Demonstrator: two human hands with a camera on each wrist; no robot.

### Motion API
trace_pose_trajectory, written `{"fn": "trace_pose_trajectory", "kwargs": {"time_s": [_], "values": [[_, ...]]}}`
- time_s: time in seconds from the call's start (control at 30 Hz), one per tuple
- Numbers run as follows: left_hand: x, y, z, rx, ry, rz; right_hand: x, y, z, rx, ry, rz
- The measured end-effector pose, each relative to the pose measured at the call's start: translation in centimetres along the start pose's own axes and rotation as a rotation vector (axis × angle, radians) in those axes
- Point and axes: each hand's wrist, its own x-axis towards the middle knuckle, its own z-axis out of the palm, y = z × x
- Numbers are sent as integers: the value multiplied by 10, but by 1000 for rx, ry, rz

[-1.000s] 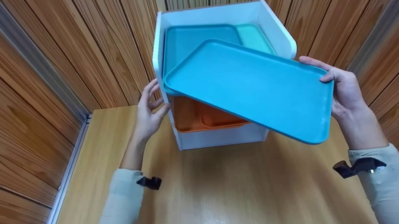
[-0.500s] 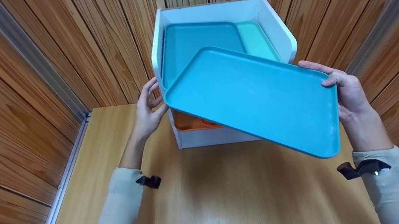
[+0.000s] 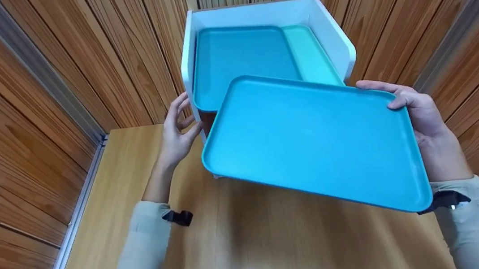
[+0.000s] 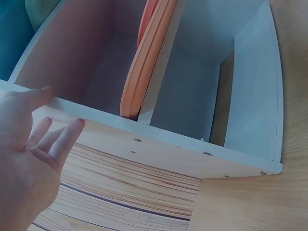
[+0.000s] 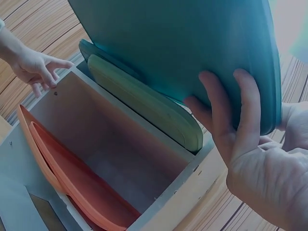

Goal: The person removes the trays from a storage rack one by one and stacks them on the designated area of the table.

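Observation:
My right hand (image 3: 425, 118) grips a large blue tray (image 3: 313, 144) by its right end, thumb on the upper rim and several fingers spread under it, as the right wrist view shows. The tray hangs tilted in front of a white shelf rack (image 3: 331, 33). On the rack's top level lie another blue tray (image 3: 244, 57) and a mint-green tray (image 3: 309, 52) partly beneath it. At the rack's left side my left hand (image 3: 176, 135) holds the side panel's front edge, thumb at the edge and fingers outside. Orange trays (image 5: 79, 178) sit on a lower level.
The rack stands on a wooden tabletop (image 3: 251, 241), close to the wood-panelled back wall (image 3: 135, 51). A metal rail (image 3: 74, 225) runs along the left wall. Dark wrist cameras (image 3: 179, 218) are strapped to both sleeves.
My right hand has drawn the blue tray down toward me, off the upper tray's front, and its left end has swung nearer. The orange trays are now covered in the head view. My left hand stays put.

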Motion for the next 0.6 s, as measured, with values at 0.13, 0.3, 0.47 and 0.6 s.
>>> {"fn": "trace_pose_trajectory", "kwargs": {"time_s": [0.13, 0.3, 0.47, 0.6], "values": [[0, -1, 0, 0, -4, 18, 0, 0, 0, -3, -17, 23], [0, -3, 1, 5, 3, 47, 1, 1, 1, -37, -32, 35], [0, -5, 0, 0, 7, 60, 3, 3, 5, -54, -53, 37], [-1, -5, 0, 3, 3, 61, 4, 7, 9, -80, -26, 36]]}}
